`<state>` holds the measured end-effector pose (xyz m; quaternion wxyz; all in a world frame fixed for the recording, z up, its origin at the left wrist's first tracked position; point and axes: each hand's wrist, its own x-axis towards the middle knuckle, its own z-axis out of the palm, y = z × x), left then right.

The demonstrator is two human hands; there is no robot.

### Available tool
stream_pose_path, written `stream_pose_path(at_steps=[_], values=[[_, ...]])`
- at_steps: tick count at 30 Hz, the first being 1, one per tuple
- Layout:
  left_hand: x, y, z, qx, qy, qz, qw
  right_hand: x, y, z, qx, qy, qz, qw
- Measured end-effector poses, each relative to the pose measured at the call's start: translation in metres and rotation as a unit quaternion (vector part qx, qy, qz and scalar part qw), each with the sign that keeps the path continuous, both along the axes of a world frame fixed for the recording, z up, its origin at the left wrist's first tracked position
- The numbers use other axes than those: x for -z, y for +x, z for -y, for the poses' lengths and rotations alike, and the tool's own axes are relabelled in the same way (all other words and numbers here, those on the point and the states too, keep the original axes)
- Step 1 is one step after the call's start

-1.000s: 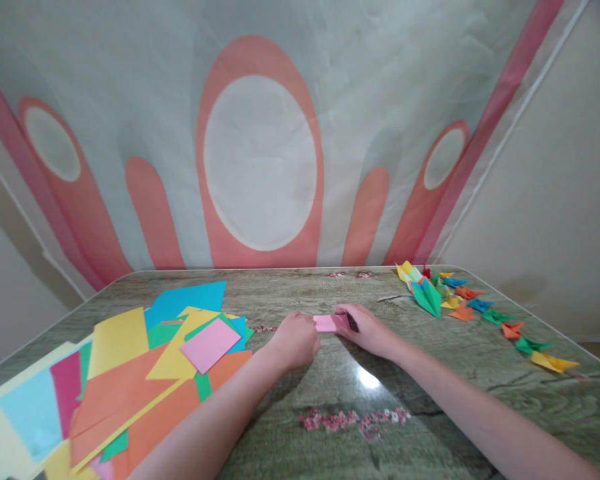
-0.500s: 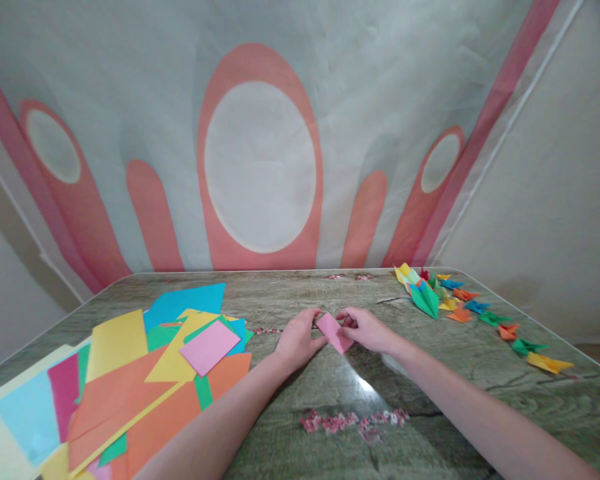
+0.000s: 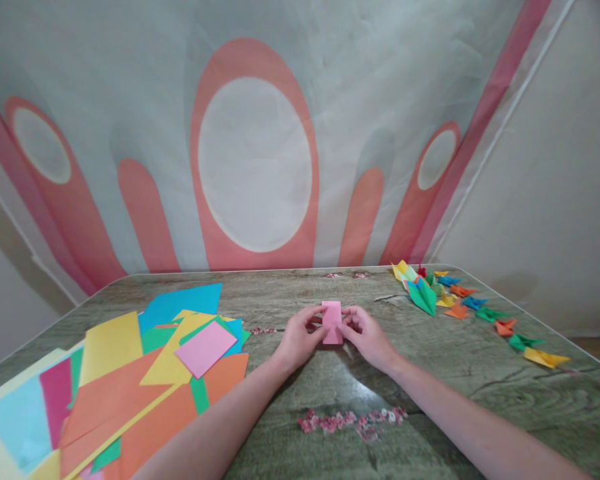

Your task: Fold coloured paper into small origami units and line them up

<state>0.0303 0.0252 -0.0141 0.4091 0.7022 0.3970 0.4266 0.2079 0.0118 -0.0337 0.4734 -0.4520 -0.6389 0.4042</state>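
Observation:
A small folded pink paper (image 3: 332, 323), a narrow upright rectangle, is held between both hands over the middle of the wood-patterned table (image 3: 280, 413). My left hand (image 3: 303, 335) pinches its left edge with thumb and fingers. On the right edge, my right hand (image 3: 364, 333) grips it the same way, thumb towards the paper's face. Its long sides point away from me.
Loose coloured sheets, with a pink square (image 3: 206, 349) on top, spread over the left side. Folded paper figures (image 3: 489, 314) line the right side, near a green folded piece (image 3: 422, 297). A printed backdrop (image 3: 255, 160) stands behind the table.
The pink paper has turned from a slant to straight and sits slightly farther away. My left hand now grips its left edge, and my right hand has shifted along the right edge.

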Motion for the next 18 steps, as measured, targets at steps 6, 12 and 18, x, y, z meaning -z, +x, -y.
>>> stream_pose_path(at_steps=[6,12,18], values=[[0.004,-0.005,-0.006,0.02,-0.078,0.051,0.995,-0.005,-0.001,0.004,0.008,0.059,0.018,0.998],[0.003,-0.007,-0.006,0.056,-0.135,0.12,0.982,-0.007,0.006,0.001,0.007,0.08,0.025,0.996],[-0.002,-0.011,-0.007,0.075,-0.154,0.109,0.979,-0.006,0.008,0.001,-0.008,0.076,0.012,0.997]])
